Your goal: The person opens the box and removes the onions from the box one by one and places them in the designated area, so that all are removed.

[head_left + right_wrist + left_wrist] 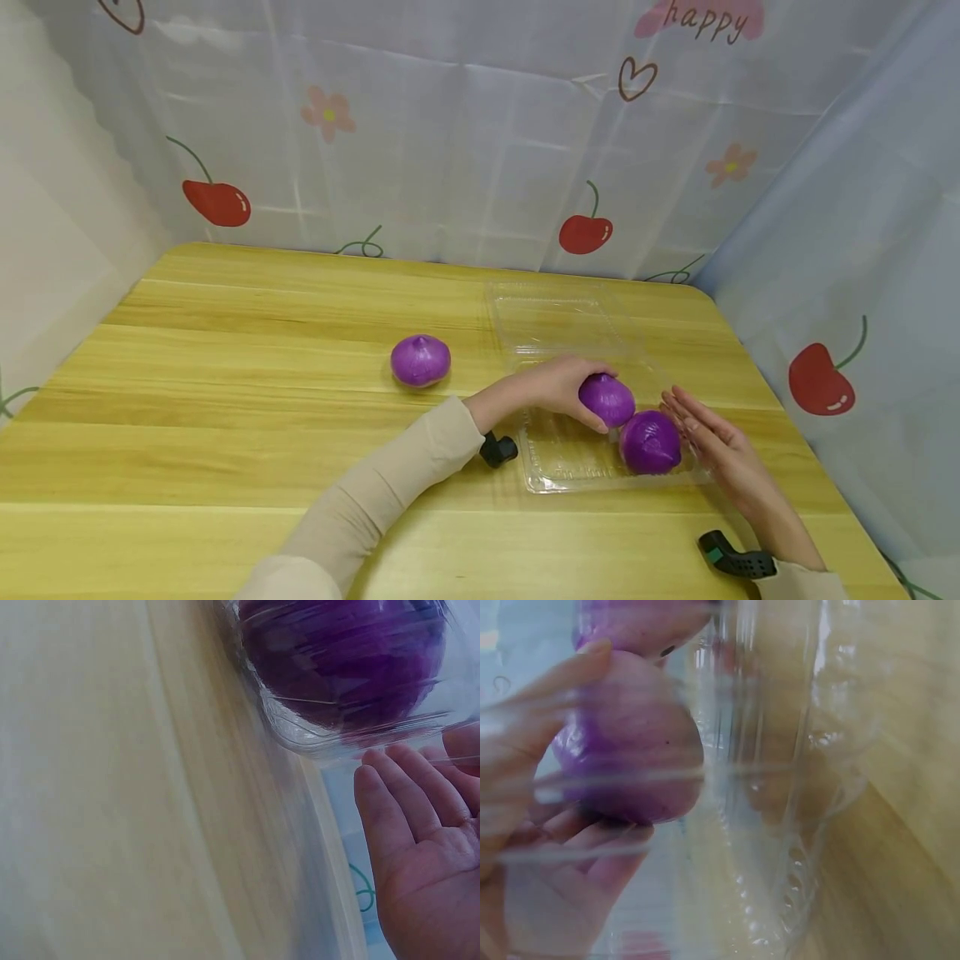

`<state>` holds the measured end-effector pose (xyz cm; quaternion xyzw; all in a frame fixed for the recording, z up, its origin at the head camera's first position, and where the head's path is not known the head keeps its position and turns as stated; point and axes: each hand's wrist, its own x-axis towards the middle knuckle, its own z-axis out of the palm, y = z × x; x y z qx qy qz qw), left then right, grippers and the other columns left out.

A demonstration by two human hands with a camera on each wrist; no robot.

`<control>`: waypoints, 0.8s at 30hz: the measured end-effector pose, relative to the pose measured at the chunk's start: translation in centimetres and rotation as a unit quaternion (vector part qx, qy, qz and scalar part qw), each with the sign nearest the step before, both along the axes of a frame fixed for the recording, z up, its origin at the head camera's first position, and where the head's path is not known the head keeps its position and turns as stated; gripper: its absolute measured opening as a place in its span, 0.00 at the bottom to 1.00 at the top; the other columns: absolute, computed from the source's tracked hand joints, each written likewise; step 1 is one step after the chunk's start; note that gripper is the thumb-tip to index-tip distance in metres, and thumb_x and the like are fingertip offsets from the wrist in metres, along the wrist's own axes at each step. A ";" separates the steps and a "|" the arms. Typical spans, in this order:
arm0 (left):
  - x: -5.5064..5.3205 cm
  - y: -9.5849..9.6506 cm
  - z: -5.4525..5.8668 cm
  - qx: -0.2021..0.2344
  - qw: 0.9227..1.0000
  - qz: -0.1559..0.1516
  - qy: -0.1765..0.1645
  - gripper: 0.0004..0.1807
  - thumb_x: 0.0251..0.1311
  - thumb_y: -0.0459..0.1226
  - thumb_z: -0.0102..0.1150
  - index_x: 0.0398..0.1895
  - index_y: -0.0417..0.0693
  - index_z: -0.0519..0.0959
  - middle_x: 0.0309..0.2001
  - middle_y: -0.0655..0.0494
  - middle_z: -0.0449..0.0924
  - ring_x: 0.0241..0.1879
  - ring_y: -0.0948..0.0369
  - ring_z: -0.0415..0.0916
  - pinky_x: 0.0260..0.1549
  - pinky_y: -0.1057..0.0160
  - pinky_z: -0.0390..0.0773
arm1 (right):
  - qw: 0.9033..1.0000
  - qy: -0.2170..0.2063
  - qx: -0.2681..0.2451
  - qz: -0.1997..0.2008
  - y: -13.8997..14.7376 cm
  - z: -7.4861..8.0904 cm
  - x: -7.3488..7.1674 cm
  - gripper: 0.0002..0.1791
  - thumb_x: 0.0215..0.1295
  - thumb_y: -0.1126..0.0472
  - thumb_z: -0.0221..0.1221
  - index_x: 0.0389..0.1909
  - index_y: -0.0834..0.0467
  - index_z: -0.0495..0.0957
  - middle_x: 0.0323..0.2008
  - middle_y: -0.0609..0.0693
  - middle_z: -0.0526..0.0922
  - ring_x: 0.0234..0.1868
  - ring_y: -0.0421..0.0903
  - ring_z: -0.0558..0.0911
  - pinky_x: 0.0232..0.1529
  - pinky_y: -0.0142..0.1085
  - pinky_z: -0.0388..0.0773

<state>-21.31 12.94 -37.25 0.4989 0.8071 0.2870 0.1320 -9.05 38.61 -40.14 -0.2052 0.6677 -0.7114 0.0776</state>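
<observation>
A clear plastic clamshell box lies unfolded on the table, its lid laid back. My left hand grips a purple onion over the box's tray, fingers and thumb curled round its sides. A second purple onion sits in the tray's right front corner, right beside the held one. Along the tray's right wall is my right hand, its fingers straight; in the right wrist view its fingertips are right at the plastic. To the left of the box, a third purple onion stands on the table.
The pale wooden table ends at a printed curtain behind and on the right. Black wrist-worn devices show below the left forearm and at the right wrist. The flipped-back lid reaches toward the table's back edge.
</observation>
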 end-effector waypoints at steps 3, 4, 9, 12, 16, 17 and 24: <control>0.1 -0.2 0.2 0.006 1.000 0.002 0.000 0.44 0.42 0.51 0.74 0.63 0.44 0.68 0.57 0.54 0.72 0.54 0.64 0.69 0.49 0.75 0.66 | 1.000 0.000 -0.002 0.001 0.0 0.0 0.0 0.25 0.74 0.72 0.28 0.70 0.69 0.40 0.67 0.43 0.61 0.65 0.37 0.61 0.59 0.24 0.59; 0.1 -0.2 0.3 0.008 1.000 0.003 -0.001 0.44 0.42 0.51 0.74 0.63 0.44 0.68 0.57 0.54 0.72 0.54 0.64 0.69 0.49 0.75 0.66 | 1.000 -0.001 -0.001 0.001 0.0 0.0 0.0 0.25 0.74 0.72 0.28 0.70 0.69 0.40 0.67 0.43 0.61 0.65 0.37 0.61 0.59 0.24 0.59; 0.3 -0.7 0.7 0.024 1.000 0.001 -0.004 0.44 0.43 0.50 0.74 0.63 0.44 0.68 0.57 0.53 0.72 0.54 0.64 0.69 0.48 0.74 0.67 | 1.000 0.001 0.009 -0.010 0.0 -0.1 0.0 0.25 0.75 0.72 0.29 0.70 0.68 0.41 0.67 0.42 0.62 0.64 0.36 0.62 0.58 0.24 0.60; 0.2 -1.0 0.9 0.035 0.999 -0.002 -0.004 0.44 0.43 0.50 0.74 0.63 0.43 0.68 0.57 0.53 0.72 0.54 0.64 0.69 0.48 0.75 0.66 | 1.000 0.002 0.008 -0.009 0.1 0.0 -0.1 0.25 0.74 0.72 0.29 0.70 0.69 0.41 0.67 0.43 0.62 0.64 0.37 0.62 0.58 0.24 0.59; 0.2 -1.5 0.7 0.049 0.999 -0.003 -0.007 0.45 0.42 0.49 0.74 0.64 0.43 0.67 0.58 0.53 0.71 0.54 0.64 0.68 0.48 0.75 0.66 | 1.000 0.003 -0.004 0.002 0.1 0.0 -0.1 0.25 0.74 0.73 0.28 0.69 0.70 0.39 0.67 0.44 0.61 0.64 0.38 0.62 0.59 0.26 0.58; 0.2 -1.6 0.7 0.053 0.999 -0.003 -0.011 0.45 0.42 0.49 0.75 0.64 0.43 0.67 0.58 0.53 0.71 0.54 0.64 0.68 0.48 0.75 0.66 | 1.000 0.003 -0.007 0.005 0.2 0.0 -0.1 0.25 0.74 0.73 0.28 0.69 0.71 0.39 0.67 0.45 0.61 0.64 0.38 0.62 0.59 0.26 0.58; 0.4 -3.0 0.8 0.074 0.997 0.006 -0.036 0.44 0.42 0.48 0.75 0.64 0.44 0.68 0.57 0.55 0.72 0.52 0.65 0.69 0.47 0.75 0.68 | 1.000 0.004 -0.020 0.020 0.2 -0.3 -0.2 0.25 0.74 0.74 0.27 0.69 0.72 0.36 0.68 0.47 0.59 0.65 0.40 0.61 0.60 0.30 0.58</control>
